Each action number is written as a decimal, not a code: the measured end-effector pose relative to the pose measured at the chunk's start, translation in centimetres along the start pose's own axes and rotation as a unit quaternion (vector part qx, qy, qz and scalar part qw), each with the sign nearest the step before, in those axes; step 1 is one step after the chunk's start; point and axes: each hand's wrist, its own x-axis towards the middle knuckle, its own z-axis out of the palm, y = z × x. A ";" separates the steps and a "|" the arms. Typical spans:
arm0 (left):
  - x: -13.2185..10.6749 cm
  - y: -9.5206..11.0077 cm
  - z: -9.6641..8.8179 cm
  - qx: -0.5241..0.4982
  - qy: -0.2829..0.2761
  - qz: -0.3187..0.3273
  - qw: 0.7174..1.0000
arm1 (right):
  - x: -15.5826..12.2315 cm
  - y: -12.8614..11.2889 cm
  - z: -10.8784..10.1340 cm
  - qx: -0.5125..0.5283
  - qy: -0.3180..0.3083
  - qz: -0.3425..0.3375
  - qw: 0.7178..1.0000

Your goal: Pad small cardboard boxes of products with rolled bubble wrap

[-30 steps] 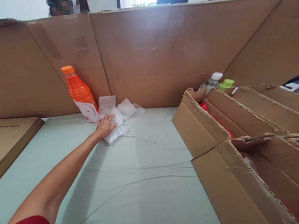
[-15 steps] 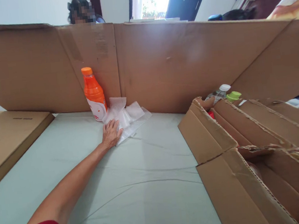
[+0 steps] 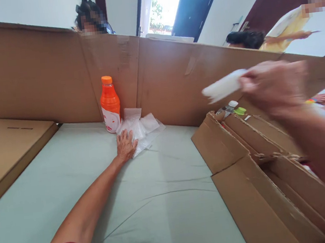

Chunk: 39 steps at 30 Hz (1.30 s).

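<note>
My left hand point(image 3: 126, 145) lies with its fingers spread on a small pile of clear bubble-wrap bags point(image 3: 140, 128). Just behind that hand an orange bottle point(image 3: 110, 103) with a white label and orange cap stands upright, close to the wrap. Raised over the boxes at the right is my right hand point(image 3: 274, 84), blurred by motion. Its fingers are closed round one end of a white, elongated object point(image 3: 223, 86), which points left; its kind is too smeared to make out.
Open cardboard boxes point(image 3: 238, 175) stand at the right, with a white-capped clear bottle point(image 3: 231, 107) and a green cap point(image 3: 240, 111) showing. A flat carton point(image 3: 13, 141) lies at left. A tall cardboard panel point(image 3: 170, 82) closes the table's back; people are beyond it.
My right hand has come into view from the right, lifted above the boxes with the white object. My left hand stays on the bubble wrap. The camera view has tilted and shifted slightly.
</note>
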 end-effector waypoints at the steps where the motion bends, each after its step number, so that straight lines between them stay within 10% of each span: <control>1: 0.1 0.0 0.0 0.001 0.002 0.001 1.000 | 0.7 -0.9 1.5 -0.058 0.029 0.082 0.995; 4: 0.1 0.0 0.1 0.000 0.007 0.010 1.000 | 2.5 -3.9 8.8 -0.196 -0.028 0.312 0.929; 9: 0.0 -0.1 0.4 -0.010 0.014 0.026 1.000 | 1.2 -5.6 19.4 -0.151 -0.167 0.346 0.911; 19: 0.0 0.1 0.1 -0.008 0.004 0.031 0.999 | 2.2 -6.1 25.0 -0.082 -0.257 0.376 0.886; 23: -0.8 -0.2 -0.2 -0.013 0.009 0.031 0.999 | 1.9 -7.3 20.7 -0.067 -0.248 0.355 0.899; 28: -1.1 -0.8 0.7 -0.009 0.052 0.066 0.996 | -3.7 -7.7 8.6 -0.113 -0.177 0.289 0.934; 31: -1.7 -0.7 0.6 -0.028 0.095 0.071 0.993 | -10.7 -6.1 -0.9 -0.171 -0.110 0.328 0.923; 34: -2.4 -0.1 0.0 -0.053 0.117 0.065 0.990 | -20.1 -2.7 -8.5 -0.210 -0.032 0.494 0.843; 39: -4.5 1.3 -1.3 -0.055 0.108 0.045 0.992 | -34.3 1.5 -11.7 -0.157 -0.063 0.587 0.792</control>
